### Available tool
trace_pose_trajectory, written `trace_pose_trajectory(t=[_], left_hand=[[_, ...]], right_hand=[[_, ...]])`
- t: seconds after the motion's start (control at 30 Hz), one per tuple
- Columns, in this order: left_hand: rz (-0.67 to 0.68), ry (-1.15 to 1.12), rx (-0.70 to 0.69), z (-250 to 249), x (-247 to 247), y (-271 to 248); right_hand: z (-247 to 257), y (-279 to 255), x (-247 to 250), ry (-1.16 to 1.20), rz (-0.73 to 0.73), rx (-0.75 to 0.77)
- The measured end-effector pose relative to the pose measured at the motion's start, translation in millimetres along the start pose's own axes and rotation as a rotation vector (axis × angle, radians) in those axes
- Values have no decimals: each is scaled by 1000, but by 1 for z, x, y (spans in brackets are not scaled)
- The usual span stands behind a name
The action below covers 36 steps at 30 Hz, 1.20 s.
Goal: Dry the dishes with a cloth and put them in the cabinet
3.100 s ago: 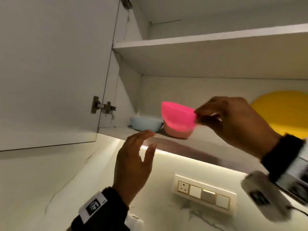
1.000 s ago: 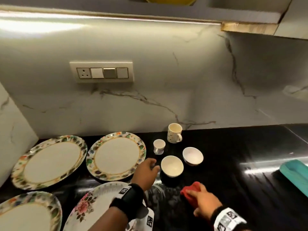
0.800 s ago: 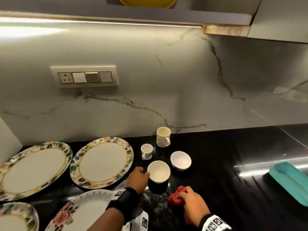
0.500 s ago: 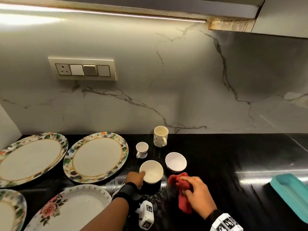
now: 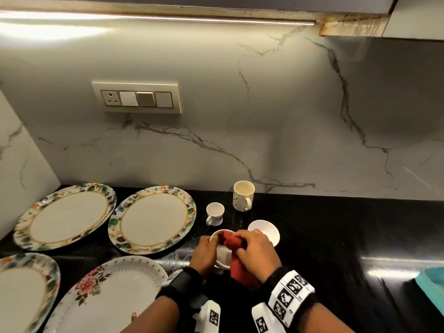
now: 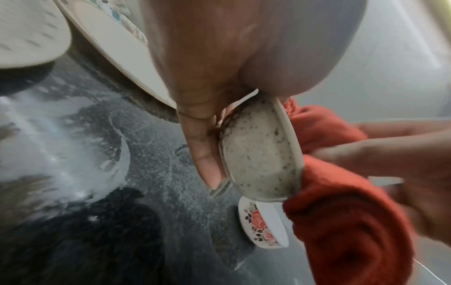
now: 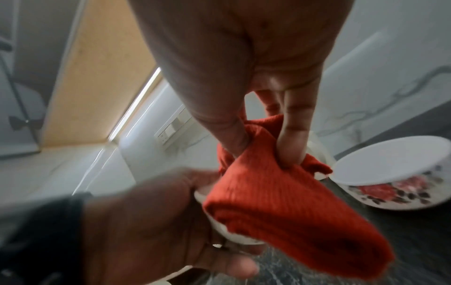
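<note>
My left hand (image 5: 204, 253) grips a small white bowl (image 5: 223, 257), held tilted just above the black counter (image 5: 336, 236). In the left wrist view the bowl (image 6: 258, 154) shows a speckled outside, with my fingers (image 6: 205, 154) curled round its base. A red cloth (image 5: 231, 241) is pinched in my right hand (image 5: 257, 251) and pushed into the bowl's mouth. The right wrist view shows thumb and finger pinching the cloth (image 7: 268, 192) over the bowl's rim (image 7: 219, 225). The bowl's inside is hidden.
A second bowl (image 5: 266, 230) with a flower pattern stands just right of my hands. Behind stand a small cup (image 5: 215, 213) and a mug (image 5: 243, 195). Several large plates (image 5: 153, 218) lie to the left. A teal tray (image 5: 432, 287) shows at the right edge.
The pink bowl went onto the cabinet shelf, then my view dropped to the counter. My left hand took and lifted the small white bowl, and my right hand brought the red cloth into it.
</note>
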State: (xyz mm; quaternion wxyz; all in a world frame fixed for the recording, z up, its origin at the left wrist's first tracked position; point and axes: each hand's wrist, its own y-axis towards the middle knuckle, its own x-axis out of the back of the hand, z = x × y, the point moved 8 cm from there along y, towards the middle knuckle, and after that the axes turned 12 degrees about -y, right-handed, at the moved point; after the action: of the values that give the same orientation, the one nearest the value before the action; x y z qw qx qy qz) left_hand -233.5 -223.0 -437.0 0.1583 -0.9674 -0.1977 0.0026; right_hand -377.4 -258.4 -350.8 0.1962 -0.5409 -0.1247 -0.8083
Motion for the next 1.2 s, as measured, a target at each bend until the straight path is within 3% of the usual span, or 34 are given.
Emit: trace_pose_trajectory(t=[0.13, 0.3, 0.5, 0.6, 0.77, 0.87, 0.97, 1.1, 1.2], left_hand=[[15, -48, -220, -26, 1, -25], [-54, 191, -261, -27, 12, -32], [1, 205, -283, -30, 29, -44], [51, 148, -309, -41, 46, -48], [118, 88, -309, -74, 74, -50], [195, 73, -302, -93, 82, -54], [310, 97, -295, -104, 80, -61], [493, 159, -295, -103, 72, -72], [508, 106, -193, -96, 73, -71]], right_hand=[[22, 2, -12, -173, 40, 40], [43, -7, -25, -176, 42, 14], [50, -15, -34, 188, 61, -237], [65, -17, -40, 412, 87, -238], [105, -12, -35, 504, 161, 28], [125, -17, -17, 380, 174, 147], [146, -35, 6, 152, 155, 362], [160, -61, 17, -397, 133, 722], [161, -64, 25, -681, -29, 801]])
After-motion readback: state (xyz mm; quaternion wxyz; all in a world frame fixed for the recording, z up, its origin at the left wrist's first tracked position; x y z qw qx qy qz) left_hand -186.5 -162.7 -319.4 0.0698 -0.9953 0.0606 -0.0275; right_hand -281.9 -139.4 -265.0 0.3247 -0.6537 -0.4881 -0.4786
